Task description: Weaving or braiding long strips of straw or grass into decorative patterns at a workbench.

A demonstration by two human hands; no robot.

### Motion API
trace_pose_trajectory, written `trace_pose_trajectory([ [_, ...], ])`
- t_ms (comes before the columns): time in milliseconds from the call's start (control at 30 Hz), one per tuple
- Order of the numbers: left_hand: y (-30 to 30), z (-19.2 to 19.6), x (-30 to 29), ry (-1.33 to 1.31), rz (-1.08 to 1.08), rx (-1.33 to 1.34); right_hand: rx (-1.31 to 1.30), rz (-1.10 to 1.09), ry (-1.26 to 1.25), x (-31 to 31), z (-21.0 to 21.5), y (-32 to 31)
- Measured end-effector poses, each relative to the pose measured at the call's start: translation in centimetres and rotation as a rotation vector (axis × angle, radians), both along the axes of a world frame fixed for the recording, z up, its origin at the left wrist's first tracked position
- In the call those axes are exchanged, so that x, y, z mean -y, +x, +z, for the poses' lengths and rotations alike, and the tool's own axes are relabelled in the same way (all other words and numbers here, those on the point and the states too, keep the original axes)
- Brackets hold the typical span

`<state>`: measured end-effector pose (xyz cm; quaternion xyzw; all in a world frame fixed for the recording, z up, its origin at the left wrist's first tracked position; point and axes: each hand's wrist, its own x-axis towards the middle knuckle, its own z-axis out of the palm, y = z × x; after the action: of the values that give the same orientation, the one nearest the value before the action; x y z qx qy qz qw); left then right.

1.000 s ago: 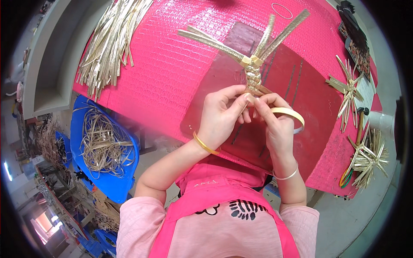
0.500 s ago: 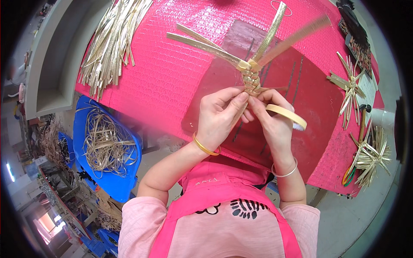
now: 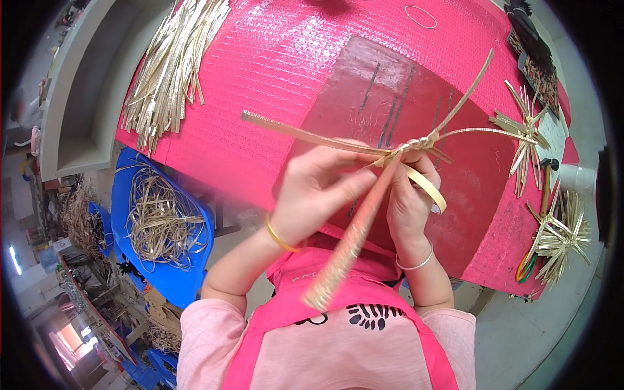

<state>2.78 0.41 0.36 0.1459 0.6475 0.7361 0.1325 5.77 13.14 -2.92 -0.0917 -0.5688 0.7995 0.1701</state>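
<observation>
Head view: nearest to the body, a wide gold strip (image 3: 351, 250), a little blurred, now comes down in front of the pink apron (image 3: 305, 273); half a second ago the loose strips all spread away from the person. The right hand (image 3: 411, 203) grasps the gold braid (image 3: 413, 147) between thumb and fingers, and a yellow ring (image 3: 426, 188) hangs at this hand as before. The left hand (image 3: 315, 188) has shifted to the left; its thumb stands apart from the fingers, beside the strips, and I cannot tell if it grips anything. The braid is above the dark red board (image 3: 465, 195); earlier it pointed away, now it is turned sideways to the right. Farther, on the pink table cover (image 3: 260, 78), a bundle of gold strips (image 3: 170, 75) stays at left, and a thin ring (image 3: 421, 26) lies at the far side.
</observation>
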Motion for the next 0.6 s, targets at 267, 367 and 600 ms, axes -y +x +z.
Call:
trace_pose_trajectory([
  [267, 0.3, -0.5, -0.9, 0.344, 0.087, 0.381, 0.015, -0.048, 0.081, 0.3, 1.1, 0.6],
  [367, 0.2, -0.8, -1.2, 0.539, 0.021, 0.580, -0.002, -0.009, 0.235, 0.2, -0.1, 0.8],
  [600, -0.7, -2.6, -0.7, 0.652, -0.148, 0.753, -0.022, 0.091, -0.133, 0.3, -1.0, 0.8],
])
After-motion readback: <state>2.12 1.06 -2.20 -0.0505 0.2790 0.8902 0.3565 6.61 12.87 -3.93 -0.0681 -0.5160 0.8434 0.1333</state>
